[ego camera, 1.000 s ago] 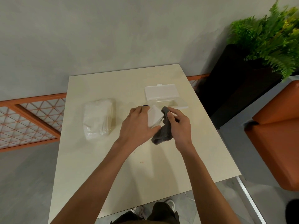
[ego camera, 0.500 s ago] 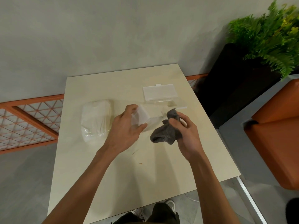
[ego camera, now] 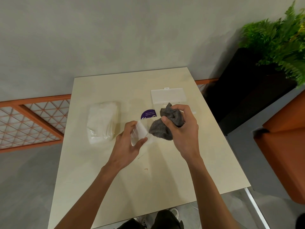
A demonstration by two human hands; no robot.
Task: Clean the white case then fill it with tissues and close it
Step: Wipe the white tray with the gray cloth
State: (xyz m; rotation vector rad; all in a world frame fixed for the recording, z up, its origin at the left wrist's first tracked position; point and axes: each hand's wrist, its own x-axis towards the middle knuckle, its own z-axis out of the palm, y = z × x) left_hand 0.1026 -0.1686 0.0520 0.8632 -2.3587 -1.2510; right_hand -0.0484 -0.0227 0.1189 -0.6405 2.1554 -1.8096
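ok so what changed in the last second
The left hand turned the clear plastic piece and drew it nearer the person, uncovering a purple sticker. The right hand bunched up the grey cloth. Both holds stayed; tissue pack and white case unmoved.

Grey cloth (ego camera: 160, 130) against white case (ego camera: 140, 132)

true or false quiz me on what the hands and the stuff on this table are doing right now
1. The right hand grips a crumpled grey cloth. True.
2. The left hand is empty. False: it holds a translucent white plastic case.
3. A clear-wrapped pack of white tissues lies on the beige table, left of both hands. True.
4. The tissues are inside the case. False: they sit in their pack, apart from the case.
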